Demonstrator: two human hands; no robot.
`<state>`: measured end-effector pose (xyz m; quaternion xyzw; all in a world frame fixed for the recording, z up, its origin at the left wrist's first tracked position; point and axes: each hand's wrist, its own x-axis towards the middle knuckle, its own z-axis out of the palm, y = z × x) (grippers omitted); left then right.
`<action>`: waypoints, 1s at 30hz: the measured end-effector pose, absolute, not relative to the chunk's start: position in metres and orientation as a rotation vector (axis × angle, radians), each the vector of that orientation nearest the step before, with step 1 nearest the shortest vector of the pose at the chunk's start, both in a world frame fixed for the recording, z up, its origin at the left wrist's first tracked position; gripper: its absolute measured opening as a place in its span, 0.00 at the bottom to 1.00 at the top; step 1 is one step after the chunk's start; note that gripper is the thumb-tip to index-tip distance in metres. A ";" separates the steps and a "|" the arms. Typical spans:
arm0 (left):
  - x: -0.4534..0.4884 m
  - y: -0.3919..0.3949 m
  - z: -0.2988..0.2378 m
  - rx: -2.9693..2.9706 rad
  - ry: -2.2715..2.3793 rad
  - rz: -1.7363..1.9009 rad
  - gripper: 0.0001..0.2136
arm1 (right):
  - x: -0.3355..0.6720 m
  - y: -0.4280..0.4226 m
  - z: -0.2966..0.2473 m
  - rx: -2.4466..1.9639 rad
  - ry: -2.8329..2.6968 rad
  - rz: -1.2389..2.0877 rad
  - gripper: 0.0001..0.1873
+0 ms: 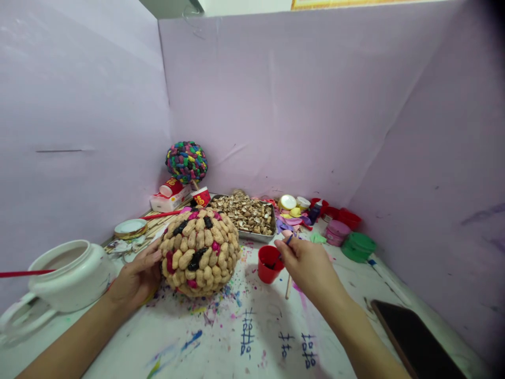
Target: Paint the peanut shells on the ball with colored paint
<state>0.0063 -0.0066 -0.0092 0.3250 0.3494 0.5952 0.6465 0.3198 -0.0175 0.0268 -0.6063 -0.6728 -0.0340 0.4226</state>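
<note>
A ball covered in peanuts (199, 252) sits on the table left of the middle. Several of its shells are painted black or magenta; the rest are plain. My left hand (138, 273) grips its left side, with some fingers hidden behind it. My right hand (305, 258) pinches a thin blue-handled paintbrush (281, 256), whose lower end dips into a small red cup (268, 271). The bristles are hidden inside the cup. A wooden stick (289, 287) lies beneath my right hand.
Behind stands a metal tray (258, 237) of shells, with a multicoloured ball (187, 162) at back left. A white pot (74, 279) is at left. Green (358, 246) and pink tubs (337, 231) stand at right, near a dark phone-like slab (414, 337). Purplish walls enclose the table.
</note>
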 end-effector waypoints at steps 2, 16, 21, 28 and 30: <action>0.007 -0.007 -0.009 0.711 0.789 1.364 0.32 | 0.322 -0.024 0.037 -1.518 -1.654 -0.106 0.26; 0.007 -0.008 -0.009 0.694 0.858 1.369 0.28 | 0.275 -0.070 0.059 -0.820 -1.476 0.089 0.09; 0.008 -0.008 -0.007 0.695 0.866 1.387 0.29 | 0.273 -0.066 0.058 -0.811 -1.508 0.086 0.08; 0.009 -0.007 -0.007 0.695 0.828 1.376 0.31 | 0.272 -0.068 0.060 -0.802 -1.530 0.103 0.10; 0.007 -0.006 -0.008 0.682 0.839 1.380 0.31 | 0.272 -0.069 0.060 -0.791 -1.541 0.125 0.10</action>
